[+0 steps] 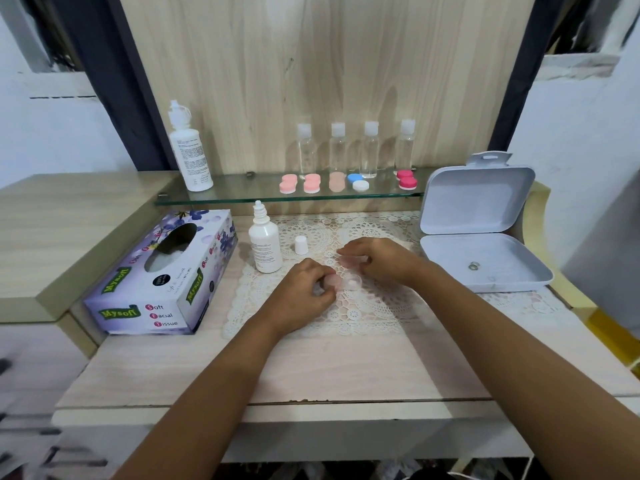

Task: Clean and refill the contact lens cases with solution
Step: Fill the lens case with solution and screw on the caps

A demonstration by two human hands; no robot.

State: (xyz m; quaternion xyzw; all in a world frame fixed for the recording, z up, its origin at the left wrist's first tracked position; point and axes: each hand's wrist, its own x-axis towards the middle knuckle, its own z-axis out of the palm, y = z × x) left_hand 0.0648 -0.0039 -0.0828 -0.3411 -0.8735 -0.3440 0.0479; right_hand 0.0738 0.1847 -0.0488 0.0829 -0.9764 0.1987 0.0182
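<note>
Both hands are low over the lace mat (381, 306) on the table (346, 368). My left hand (304, 289) is clenched around a pale pink cap (333, 281), pinched at the fingertips. A clear case (353, 282) sits on the mat just right of those fingertips, between the two hands. My right hand (379, 259) has its fingers curled down over a pale pink piece (348, 261); it's blurred, so I can't tell if that's a grip or just a touch. The small solution bottle (265, 244) is uncapped and upright just beyond and left of the left hand, with its white cap (301, 244) standing beyond that hand. The tissue box (162, 271) is well left of the left hand. An open white box (478, 202) is right of the right hand. Beyond both hands is a glass shelf (242, 192). On it, a large bottle (189, 150) is far left, and four clear bottles (353, 150) stand behind a row of closed lens cases (346, 183).
</note>
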